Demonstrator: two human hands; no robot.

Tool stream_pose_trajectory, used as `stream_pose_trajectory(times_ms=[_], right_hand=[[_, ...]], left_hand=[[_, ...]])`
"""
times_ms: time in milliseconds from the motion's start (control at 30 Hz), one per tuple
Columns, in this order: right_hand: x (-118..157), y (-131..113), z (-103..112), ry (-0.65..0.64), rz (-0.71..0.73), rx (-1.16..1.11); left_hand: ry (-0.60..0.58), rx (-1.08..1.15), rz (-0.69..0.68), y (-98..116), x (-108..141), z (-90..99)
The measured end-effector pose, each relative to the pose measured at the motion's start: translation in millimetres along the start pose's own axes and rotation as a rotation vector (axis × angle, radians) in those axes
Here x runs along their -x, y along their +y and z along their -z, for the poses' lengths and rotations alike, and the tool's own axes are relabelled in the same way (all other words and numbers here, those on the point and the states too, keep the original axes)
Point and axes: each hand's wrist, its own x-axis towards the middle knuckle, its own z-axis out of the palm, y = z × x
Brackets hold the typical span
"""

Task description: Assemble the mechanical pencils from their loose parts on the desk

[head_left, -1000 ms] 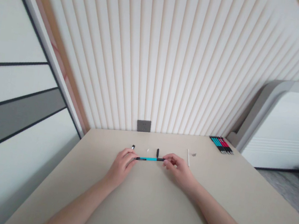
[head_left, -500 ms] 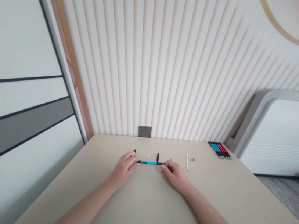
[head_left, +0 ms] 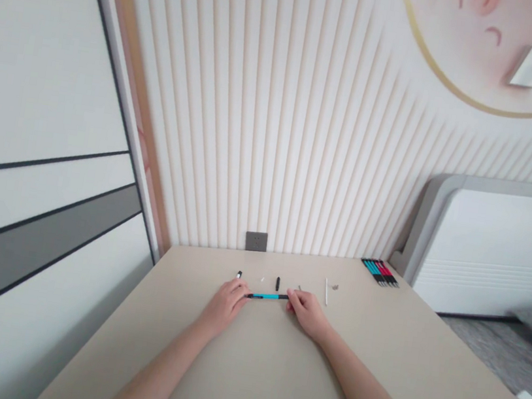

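Note:
A blue and black pen [head_left: 271, 296] lies crosswise between my two hands, just above or on the table. My left hand [head_left: 228, 301] pinches its left end between thumb and fingers. At the other end, the fingers of my right hand [head_left: 305, 309] are closed on the black part and cover its tip. Just beyond the pen sits a short black piece [head_left: 278, 284], upright in the view. A small black-and-white item [head_left: 239, 275] is partly behind my left fingers. Past my right hand lies a thin white stick [head_left: 326, 292], like a refill.
Several blue and red pens [head_left: 380, 273] lie in a row at the table's back right corner. Tiny grey parts [head_left: 335, 287] sit beside the white stick. The beige table [head_left: 242, 368] meets a ribbed wall with a dark socket [head_left: 256, 241]. A cabinet [head_left: 28, 272] stands left.
The view has shifted, showing more of the round wall picture. Both hands still hold the pen, and my right fingers now cover its right tip more fully.

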Motion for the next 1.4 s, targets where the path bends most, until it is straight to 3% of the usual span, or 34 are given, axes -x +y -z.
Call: stream_pose_trajectory(times_ms=[300,833,1067,1400], right_hand=[[3.6,2.0,1.4,-0.003,0.080,-0.082],[5.8,-5.3,3.5,0.002,0.093,0.036],[7.5,-9.2,5.2,-0.079,0.135,0.102],[6.9,-7.5,5.0,-0.030,0.136,0.076]], left_hand=[[0.073,0.007,0.062,-1.6,1.8,2.6],[0.059,0.013,0.043,-6.3,1.7,1.4],[0.020,-0.024,0.027,-1.1,2.0,4.3],[0.050,-0.038,0.015,-4.4,5.3,2.2]])
